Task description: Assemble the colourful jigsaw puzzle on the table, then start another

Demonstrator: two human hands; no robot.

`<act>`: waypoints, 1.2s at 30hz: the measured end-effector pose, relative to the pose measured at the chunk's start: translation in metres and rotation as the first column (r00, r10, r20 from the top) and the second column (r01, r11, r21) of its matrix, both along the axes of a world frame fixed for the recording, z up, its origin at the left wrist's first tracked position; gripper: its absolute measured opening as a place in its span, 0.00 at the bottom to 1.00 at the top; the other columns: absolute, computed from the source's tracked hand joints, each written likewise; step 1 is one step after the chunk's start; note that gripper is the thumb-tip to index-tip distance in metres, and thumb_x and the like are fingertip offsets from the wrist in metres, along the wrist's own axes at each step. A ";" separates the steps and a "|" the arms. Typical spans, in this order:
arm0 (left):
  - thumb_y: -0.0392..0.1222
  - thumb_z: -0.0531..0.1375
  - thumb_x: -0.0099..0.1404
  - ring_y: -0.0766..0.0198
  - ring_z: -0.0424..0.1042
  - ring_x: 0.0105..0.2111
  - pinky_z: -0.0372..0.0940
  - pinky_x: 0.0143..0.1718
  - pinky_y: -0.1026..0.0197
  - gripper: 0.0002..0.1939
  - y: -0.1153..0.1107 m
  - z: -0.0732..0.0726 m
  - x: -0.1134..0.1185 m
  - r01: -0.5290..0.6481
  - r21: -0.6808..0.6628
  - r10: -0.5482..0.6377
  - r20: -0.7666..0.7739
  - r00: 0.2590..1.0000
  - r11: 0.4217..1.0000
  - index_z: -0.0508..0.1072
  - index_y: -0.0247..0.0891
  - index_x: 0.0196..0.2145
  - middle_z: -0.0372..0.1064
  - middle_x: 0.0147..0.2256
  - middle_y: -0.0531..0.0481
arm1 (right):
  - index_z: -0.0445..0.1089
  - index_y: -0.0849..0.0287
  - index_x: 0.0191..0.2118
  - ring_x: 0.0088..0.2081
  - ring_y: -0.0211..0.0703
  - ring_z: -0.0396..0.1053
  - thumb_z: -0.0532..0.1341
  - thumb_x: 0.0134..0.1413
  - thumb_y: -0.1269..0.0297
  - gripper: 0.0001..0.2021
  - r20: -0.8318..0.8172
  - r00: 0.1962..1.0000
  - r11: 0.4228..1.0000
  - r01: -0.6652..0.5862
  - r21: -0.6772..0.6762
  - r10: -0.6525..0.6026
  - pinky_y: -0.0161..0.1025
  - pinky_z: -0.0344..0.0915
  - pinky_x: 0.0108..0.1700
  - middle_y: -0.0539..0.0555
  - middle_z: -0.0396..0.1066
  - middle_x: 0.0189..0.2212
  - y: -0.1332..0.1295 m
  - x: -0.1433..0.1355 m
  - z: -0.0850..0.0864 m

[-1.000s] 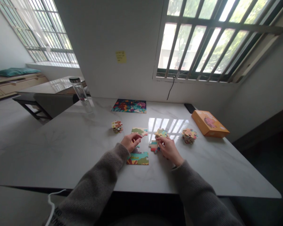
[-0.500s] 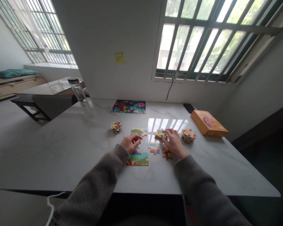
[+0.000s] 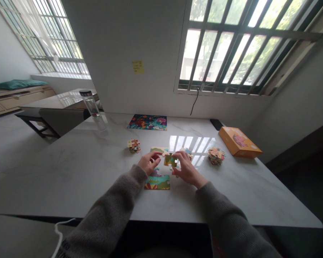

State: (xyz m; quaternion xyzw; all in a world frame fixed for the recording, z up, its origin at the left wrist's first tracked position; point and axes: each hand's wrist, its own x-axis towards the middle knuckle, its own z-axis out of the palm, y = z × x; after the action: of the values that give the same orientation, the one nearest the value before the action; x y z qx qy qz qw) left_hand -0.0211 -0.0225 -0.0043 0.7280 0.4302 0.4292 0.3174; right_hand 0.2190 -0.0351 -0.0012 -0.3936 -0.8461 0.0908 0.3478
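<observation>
My right hand pinches a green and yellow jigsaw piece between thumb and fingers, just above the table. Close to its left side, my left hand hovers with thumb and forefinger apart and nothing visible between them. Below that hand lies a joined puzzle section with a green crocodile on turquoise. Another joined strip shows beyond the fingers, partly covered. A small pile of pieces sits behind my right hand, which also hides most of a red-edged loose piece.
A stack of pieces stands at the right, and a smaller stack at the left. Farther back are a dark colourful picture sheet, an orange box, a black phone-like object and a glass bottle.
My right hand has lifted the green and yellow piece from the small pile and moved left with it, towards my left hand. The left hand has barely moved.
</observation>
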 end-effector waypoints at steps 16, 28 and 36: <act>0.53 0.73 0.51 0.67 0.71 0.22 0.66 0.26 0.64 0.25 0.002 0.000 0.007 0.173 -0.278 -0.047 0.405 0.913 0.945 0.65 0.36 0.34 0.71 0.23 0.54 | 0.56 0.52 0.59 0.38 0.44 0.71 0.60 0.61 0.59 0.23 -0.523 0.851 0.914 -0.180 -0.364 -0.041 0.43 0.71 0.37 0.54 0.68 0.41 -0.015 -0.026 -0.001; 0.49 0.72 0.52 0.64 0.70 0.31 0.68 0.34 0.59 0.36 -0.003 -0.009 0.000 0.168 0.184 -0.140 -0.156 0.978 0.968 0.63 0.40 0.55 0.71 0.38 0.50 | 0.72 0.57 0.45 0.35 0.42 0.71 0.61 0.60 0.50 0.16 -0.609 0.779 0.866 -0.193 -0.462 -0.152 0.40 0.69 0.38 0.53 0.73 0.34 -0.004 -0.020 -0.011; 0.47 0.68 0.58 0.60 0.68 0.36 0.69 0.46 0.52 0.36 0.006 -0.017 -0.003 0.261 0.258 -0.174 -0.316 0.933 0.930 0.62 0.46 0.61 0.68 0.44 0.47 | 0.71 0.57 0.48 0.34 0.42 0.71 0.56 0.65 0.55 0.14 -0.498 0.861 0.913 -0.117 -0.392 -0.103 0.40 0.69 0.38 0.52 0.72 0.32 -0.008 -0.016 -0.007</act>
State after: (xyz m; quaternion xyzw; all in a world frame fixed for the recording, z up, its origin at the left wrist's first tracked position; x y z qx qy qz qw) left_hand -0.0238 -0.0161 -0.0211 0.8653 0.3186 0.3397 0.1851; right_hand 0.2026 -0.0436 -0.0085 -0.4163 -0.6877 0.3673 0.4679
